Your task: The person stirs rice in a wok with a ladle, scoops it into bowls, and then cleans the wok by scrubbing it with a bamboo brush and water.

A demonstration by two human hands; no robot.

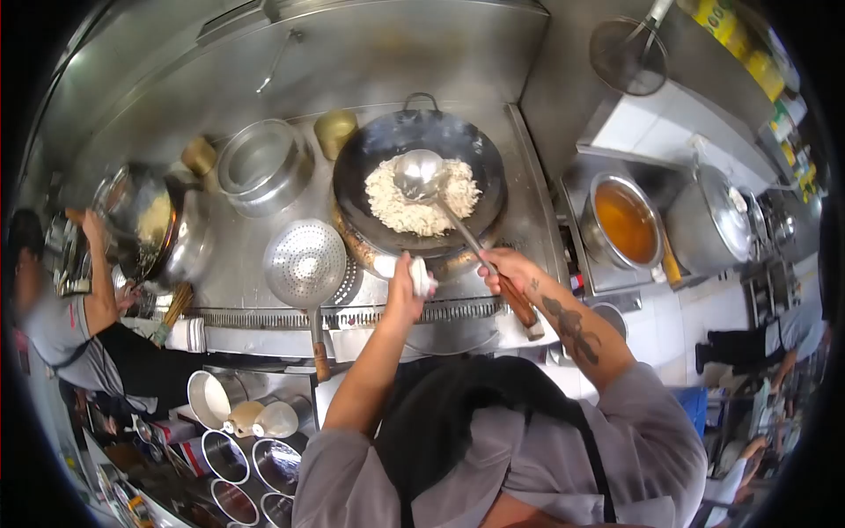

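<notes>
A black wok (487, 158) sits on the burner in front of me, with pale rice-like food (424, 220) in its middle. My right hand (509, 269) is closed around the handle of a metal ladle (418, 174), whose wooden end points back toward me. The ladle's bowl rests over the food. At the near rim of the wok, my left hand (405, 289) grips a folded white cloth (421, 278); the cloth hides any near handle there. Left of the wok lies a perforated strainer (304, 262) with a wooden-ended handle.
A metal pot (264, 167) and a brass-coloured container (335, 134) stand behind the strainer. On the left, a co-worker (92, 312) works at another wok (163, 220). A pot of orange-brown liquid (626, 220) and a large lidded pot (711, 220) stand right. Several tubs are lower left.
</notes>
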